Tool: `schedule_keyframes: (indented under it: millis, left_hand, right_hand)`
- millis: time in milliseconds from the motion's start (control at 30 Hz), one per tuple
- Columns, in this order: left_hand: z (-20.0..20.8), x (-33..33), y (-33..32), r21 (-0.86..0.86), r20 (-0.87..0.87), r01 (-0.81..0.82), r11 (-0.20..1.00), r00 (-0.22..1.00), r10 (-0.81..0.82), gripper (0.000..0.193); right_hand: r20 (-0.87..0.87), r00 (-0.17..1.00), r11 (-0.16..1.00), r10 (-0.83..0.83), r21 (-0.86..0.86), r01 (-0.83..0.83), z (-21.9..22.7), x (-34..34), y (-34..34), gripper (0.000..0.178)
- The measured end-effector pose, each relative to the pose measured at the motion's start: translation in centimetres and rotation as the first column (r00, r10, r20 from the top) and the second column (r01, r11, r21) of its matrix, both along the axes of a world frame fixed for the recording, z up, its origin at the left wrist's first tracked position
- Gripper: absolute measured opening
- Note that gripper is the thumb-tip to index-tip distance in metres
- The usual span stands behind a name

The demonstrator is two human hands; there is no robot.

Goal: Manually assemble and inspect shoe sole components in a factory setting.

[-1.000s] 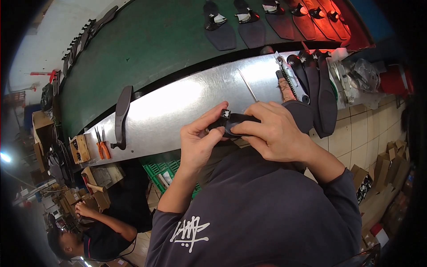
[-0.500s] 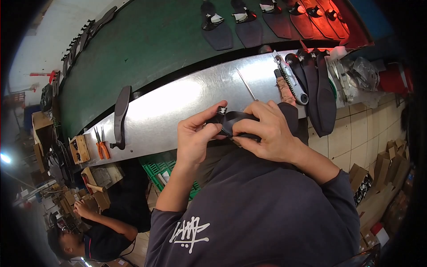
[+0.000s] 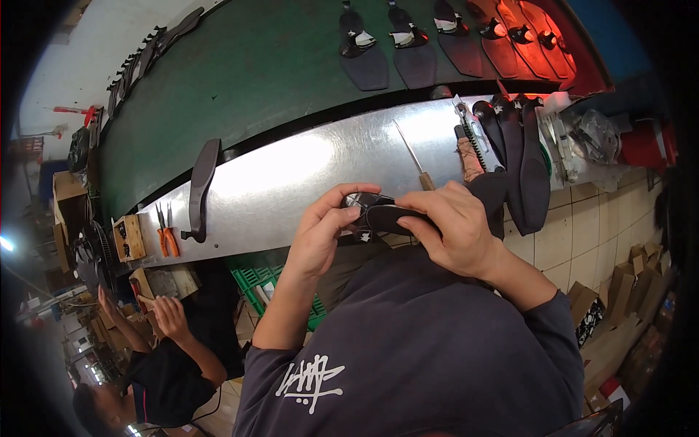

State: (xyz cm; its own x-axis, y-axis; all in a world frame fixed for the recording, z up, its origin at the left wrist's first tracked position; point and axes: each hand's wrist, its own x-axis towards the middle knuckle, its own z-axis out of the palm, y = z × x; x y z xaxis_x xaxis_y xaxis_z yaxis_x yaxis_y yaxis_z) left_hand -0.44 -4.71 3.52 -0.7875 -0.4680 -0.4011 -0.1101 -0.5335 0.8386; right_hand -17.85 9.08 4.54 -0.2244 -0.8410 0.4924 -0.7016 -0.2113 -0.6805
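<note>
Both my hands hold a dark, sole-shaped footwear piece [image 3: 389,217] over the near edge of the metal bench. My left hand [image 3: 320,231] is closed round its narrow end, where glossy black material and a small white mark show. My right hand [image 3: 459,229] pinches the strip-like middle between thumb and fingers; the broad end sticks out beyond it to the right. On the bench just past my right hand lies a thin metal spike tool with a wooden handle [image 3: 426,180]. Several similar dark pieces [image 3: 535,197] lie in a bunch at the bench's right.
The metal bench [image 3: 291,171] borders a green belt [image 3: 255,80] carrying rows of sole pieces [image 3: 364,69], some under red light. A cutter knife [image 3: 473,127], orange-handled pliers [image 3: 169,240], a small wooden box [image 3: 131,237] and one dark piece [image 3: 202,189] lie on the bench. A co-worker [image 3: 171,371] is at left.
The held piece has turned, so its glossy black end now shows above my left fingers. My right hand has shifted slightly right along it. The co-worker has raised both hands.
</note>
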Motion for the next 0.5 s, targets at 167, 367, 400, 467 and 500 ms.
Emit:
schedule_keyframes:
  millis: [167,367,400,467,500]
  left_hand:
    - [0.2,-0.3,0.0,-0.078,0.029,0.052,0.996,0.998,-0.049,0.037]
    - [0.2,-0.8,0.5,-0.180,0.071,0.069,0.981,0.996,-0.057,0.027]
    - [0.1,-0.9,0.6,-0.150,0.092,0.063,0.987,0.995,-0.049,0.023]
    - [-0.3,-0.8,0.6,-0.121,0.114,0.057,0.991,0.993,-0.043,0.020]
    - [-0.8,-0.8,0.6,-0.097,0.123,0.042,0.994,0.992,-0.030,0.018]
  right_hand:
    - [-0.004,1.000,0.997,0.022,0.075,-0.021,-0.2,0.0,0.1,0.017]
    - [-0.035,0.999,0.998,-0.001,0.070,0.004,-1.0,0.3,0.1,0.017]
    - [-0.034,0.999,0.997,0.000,0.074,0.003,-1.1,0.3,0.2,0.017]
    - [-0.006,1.000,0.998,-0.017,0.068,0.018,-1.4,0.7,0.1,0.017]
    - [0.021,0.999,0.998,-0.033,0.063,0.031,-1.5,0.8,0.1,0.018]
